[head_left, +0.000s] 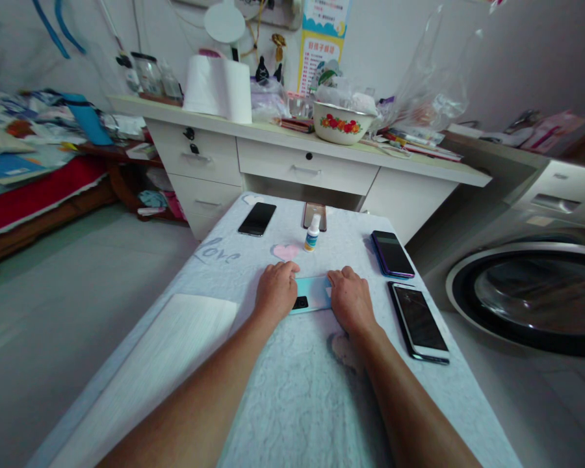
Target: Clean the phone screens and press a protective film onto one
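A phone in a light blue case [316, 290] lies crosswise on the cloth-covered table, back side up, with its dark camera block near the left end. My left hand [276, 290] grips that left end, thumb and fingers curled round the edge. At the opposite end, my right hand [351, 298] has its fingers closed on the case; the fingertips are partly hidden. Just beyond the hands stands a small white spray bottle [312, 235] with a blue and yellow label. Behind the bottle lies a brownish phone case [322, 218].
A black phone [258, 219] lies at the far left of the table. Along the right edge are a dark phone [392, 253] and a white-framed phone [422, 323]. A pale sheet [175, 351] covers the left side. A white desk [302, 170] and washing machine [531, 195] stand around.
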Available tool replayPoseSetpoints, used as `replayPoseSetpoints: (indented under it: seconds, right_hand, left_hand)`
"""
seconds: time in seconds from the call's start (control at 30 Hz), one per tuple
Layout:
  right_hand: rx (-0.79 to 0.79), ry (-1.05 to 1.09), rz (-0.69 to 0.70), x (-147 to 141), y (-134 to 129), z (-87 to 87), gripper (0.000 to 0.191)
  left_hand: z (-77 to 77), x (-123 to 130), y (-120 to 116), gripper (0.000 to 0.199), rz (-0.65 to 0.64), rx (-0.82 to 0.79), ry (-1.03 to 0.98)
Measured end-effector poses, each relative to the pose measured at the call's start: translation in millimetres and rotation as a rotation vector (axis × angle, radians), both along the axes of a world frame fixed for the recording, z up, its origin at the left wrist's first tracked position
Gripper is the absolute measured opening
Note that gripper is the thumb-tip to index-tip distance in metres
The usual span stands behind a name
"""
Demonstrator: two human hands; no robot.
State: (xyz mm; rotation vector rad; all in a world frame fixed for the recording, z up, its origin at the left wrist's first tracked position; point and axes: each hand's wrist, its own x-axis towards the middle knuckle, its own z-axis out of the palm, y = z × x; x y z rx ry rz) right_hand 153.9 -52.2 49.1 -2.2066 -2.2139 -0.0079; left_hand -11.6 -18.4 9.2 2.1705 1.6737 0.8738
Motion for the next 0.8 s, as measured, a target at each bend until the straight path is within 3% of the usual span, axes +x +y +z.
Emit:
replayPoseSetpoints:
  seconds: [0.8]
  right_hand:
    - [0.039,0.051,0.081,-2.3,-0.8,-3.9,0.034]
  left_hand:
    - [0.7,0.3,-0.5,0.027,0.001,-0.007,0.002]
